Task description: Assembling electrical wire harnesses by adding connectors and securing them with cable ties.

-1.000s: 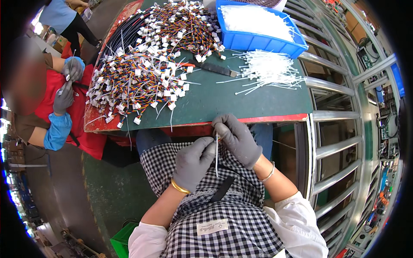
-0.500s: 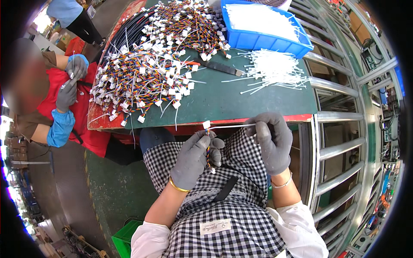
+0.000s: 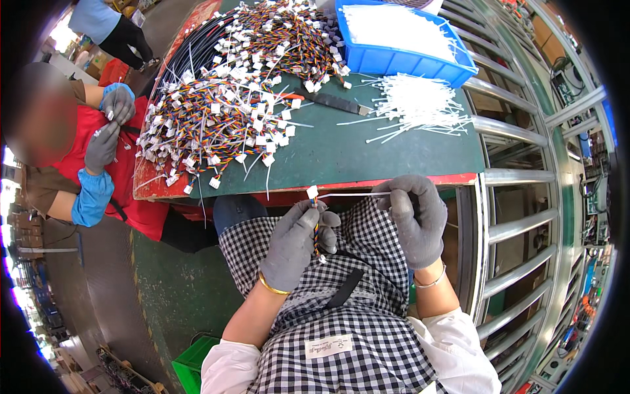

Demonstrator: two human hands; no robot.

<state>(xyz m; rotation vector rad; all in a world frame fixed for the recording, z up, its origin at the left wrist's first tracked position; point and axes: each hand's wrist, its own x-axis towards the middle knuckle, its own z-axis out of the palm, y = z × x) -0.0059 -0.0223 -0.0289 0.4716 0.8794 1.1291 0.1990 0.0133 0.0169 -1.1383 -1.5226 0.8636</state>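
My left hand point(image 3: 293, 243), in a grey glove, pinches a short wire harness point(image 3: 316, 230) of twisted coloured wires. Its white connector point(image 3: 312, 192) sticks up above the fingers, and another white end shows below them. My right hand point(image 3: 418, 220), gloved too, grips the free end of a white cable tie point(image 3: 354, 194). The tie runs nearly level from the harness, just under the upper connector, to my right fingers. Whether it is looped around the wires is too small to tell. Both hands are over my lap, by the table's near edge.
The green table point(image 3: 315, 154) bears a heap of wire harnesses point(image 3: 216, 125), a black-handled cutter or knife point(image 3: 335, 102), loose cable ties point(image 3: 420, 105) and a blue bin point(image 3: 407, 62) of ties. Metal rollers point(image 3: 515, 177) run at right. A co-worker point(image 3: 98, 144) works at left.
My hands hold almost the same pose. The harness and its upper connector have shifted very slightly left, with the tie still stretched between my hands.
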